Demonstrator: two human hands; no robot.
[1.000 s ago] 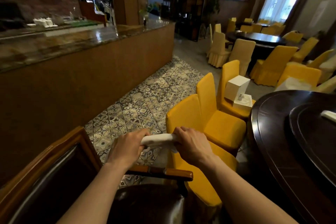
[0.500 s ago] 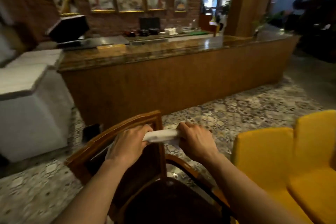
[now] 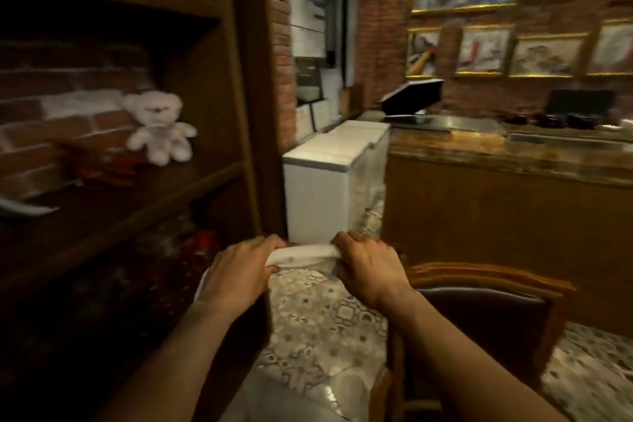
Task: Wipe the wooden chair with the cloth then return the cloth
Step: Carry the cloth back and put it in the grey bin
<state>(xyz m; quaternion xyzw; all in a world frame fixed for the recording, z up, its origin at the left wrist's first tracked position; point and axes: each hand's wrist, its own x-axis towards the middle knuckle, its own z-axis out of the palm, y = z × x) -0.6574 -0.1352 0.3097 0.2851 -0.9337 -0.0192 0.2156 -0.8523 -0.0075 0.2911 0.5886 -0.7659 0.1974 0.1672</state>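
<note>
A white cloth (image 3: 301, 254) is stretched as a rolled band between both hands, in front of me above the patterned floor. My left hand (image 3: 236, 272) grips its left end, and a flap hangs below that hand. My right hand (image 3: 368, 269) grips the right end. The wooden chair (image 3: 486, 288), with a dark leather back and brown frame, stands low at the right, just right of my right wrist. The cloth does not touch the chair.
A dark wooden shelf unit (image 3: 191, 181) fills the left, with a white teddy bear (image 3: 159, 128) on it. White chest cabinets (image 3: 325, 181) stand straight ahead. A long wooden counter (image 3: 513, 202) runs along the right. Patterned tile floor (image 3: 318, 325) lies between them.
The view has swung far to the left, from the yellow chairs and counter to the shelf unit. The wooden chair now lies at my right. Both hands keep the cloth stretched between them.
</note>
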